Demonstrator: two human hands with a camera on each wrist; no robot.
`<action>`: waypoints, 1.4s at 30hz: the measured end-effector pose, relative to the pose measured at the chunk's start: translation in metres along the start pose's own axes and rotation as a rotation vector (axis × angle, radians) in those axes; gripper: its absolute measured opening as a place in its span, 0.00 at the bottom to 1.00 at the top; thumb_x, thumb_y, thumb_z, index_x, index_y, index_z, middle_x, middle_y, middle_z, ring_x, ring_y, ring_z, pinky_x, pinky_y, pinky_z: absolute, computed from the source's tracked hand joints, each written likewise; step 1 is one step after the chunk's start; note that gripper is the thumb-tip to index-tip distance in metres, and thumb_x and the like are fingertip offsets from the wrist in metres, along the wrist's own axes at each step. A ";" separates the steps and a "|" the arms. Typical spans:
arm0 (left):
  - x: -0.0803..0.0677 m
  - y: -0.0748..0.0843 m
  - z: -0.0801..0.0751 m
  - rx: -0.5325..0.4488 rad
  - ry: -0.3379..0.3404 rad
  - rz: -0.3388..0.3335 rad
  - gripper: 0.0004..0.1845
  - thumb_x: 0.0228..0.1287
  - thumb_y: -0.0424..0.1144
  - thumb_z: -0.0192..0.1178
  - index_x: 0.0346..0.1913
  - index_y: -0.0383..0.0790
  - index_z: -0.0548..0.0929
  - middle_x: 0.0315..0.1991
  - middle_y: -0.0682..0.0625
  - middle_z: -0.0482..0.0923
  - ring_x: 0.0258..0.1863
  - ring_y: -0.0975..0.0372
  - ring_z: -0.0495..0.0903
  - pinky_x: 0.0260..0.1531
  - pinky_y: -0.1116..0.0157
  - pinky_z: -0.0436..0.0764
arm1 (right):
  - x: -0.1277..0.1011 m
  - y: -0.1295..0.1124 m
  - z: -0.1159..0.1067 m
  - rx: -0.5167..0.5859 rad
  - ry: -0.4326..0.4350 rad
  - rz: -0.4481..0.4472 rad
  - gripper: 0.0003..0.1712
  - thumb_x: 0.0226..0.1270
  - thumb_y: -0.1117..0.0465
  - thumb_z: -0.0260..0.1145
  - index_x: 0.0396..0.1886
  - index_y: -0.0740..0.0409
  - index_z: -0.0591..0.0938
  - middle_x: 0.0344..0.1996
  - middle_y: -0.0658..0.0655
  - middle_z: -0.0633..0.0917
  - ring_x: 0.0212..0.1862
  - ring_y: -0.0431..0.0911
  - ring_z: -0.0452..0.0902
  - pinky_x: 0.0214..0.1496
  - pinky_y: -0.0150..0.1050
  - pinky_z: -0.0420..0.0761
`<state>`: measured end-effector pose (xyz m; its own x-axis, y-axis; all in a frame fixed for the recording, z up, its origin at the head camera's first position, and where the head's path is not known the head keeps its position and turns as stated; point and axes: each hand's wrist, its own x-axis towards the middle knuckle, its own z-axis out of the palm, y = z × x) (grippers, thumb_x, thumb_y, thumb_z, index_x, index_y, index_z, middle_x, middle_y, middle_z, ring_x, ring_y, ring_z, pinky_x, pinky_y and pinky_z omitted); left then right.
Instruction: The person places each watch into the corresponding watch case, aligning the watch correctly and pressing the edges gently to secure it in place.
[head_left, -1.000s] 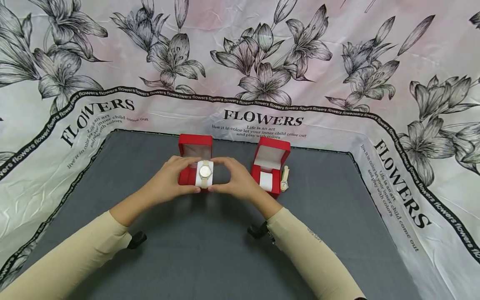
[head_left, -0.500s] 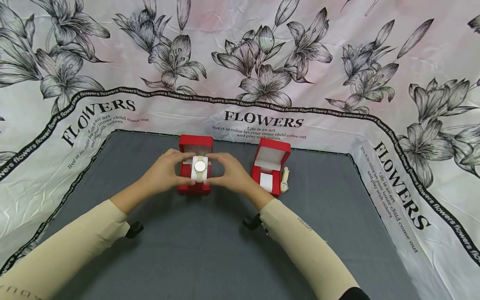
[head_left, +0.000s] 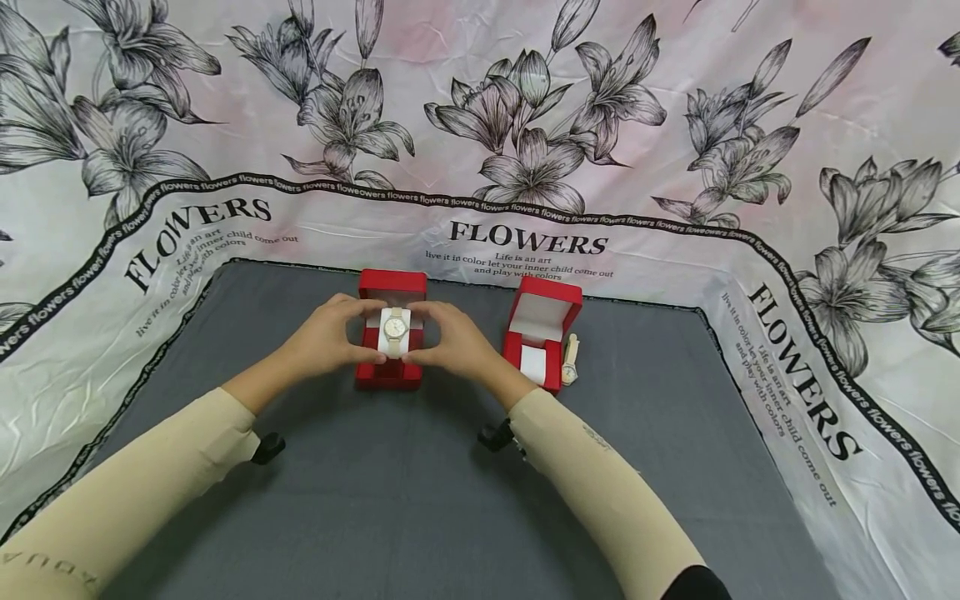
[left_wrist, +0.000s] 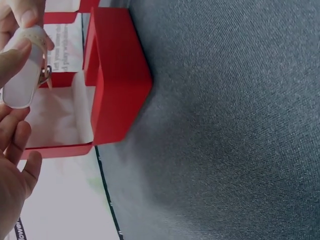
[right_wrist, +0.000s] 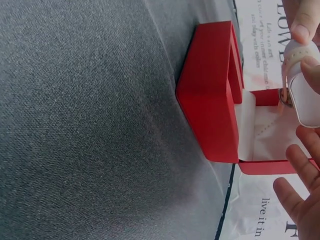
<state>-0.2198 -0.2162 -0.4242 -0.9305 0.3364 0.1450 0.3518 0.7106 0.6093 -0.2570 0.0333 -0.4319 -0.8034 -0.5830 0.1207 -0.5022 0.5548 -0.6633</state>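
Observation:
A wristwatch [head_left: 394,327] with a pale strap and round light dial is wrapped around a white cushion [head_left: 383,344]. My left hand [head_left: 321,337] pinches the cushion's left side between thumb and fingers; my right hand [head_left: 461,343] does the same on the right. Both hold it over an open red watch box [head_left: 388,381], whose raised lid stands behind. In the left wrist view the cushion's end [left_wrist: 22,87] faces the camera, the strap's buckle [left_wrist: 46,75] beside it. The right wrist view shows the opposite cushion end [right_wrist: 306,102] and the box's red side wall [right_wrist: 205,90].
To the right stands a second open red box [head_left: 549,288] with a white cushion [head_left: 533,364] inside. Another pale-strapped watch [head_left: 570,360] lies against its right side. A grey cloth [head_left: 405,500] covers the table, bordered by flower-printed fabric [head_left: 525,179].
Both hands have carried the cushion with the watch left and slightly away from me, from the first box's right part to over its middle. The second box and watch stay put.

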 end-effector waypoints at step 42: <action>0.007 -0.034 0.026 0.025 -0.106 -0.084 0.44 0.51 0.52 0.80 0.71 0.42 0.75 0.60 0.42 0.77 0.61 0.48 0.73 0.58 0.43 0.76 | 0.012 0.027 0.030 -0.118 -0.057 0.051 0.42 0.55 0.46 0.81 0.70 0.49 0.77 0.61 0.50 0.81 0.64 0.46 0.72 0.68 0.50 0.73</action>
<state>-0.2361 -0.2215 -0.4644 -0.9413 0.3375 0.0106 0.2770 0.7538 0.5959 -0.2706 0.0233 -0.4707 -0.8114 -0.5828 0.0445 -0.4977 0.6489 -0.5755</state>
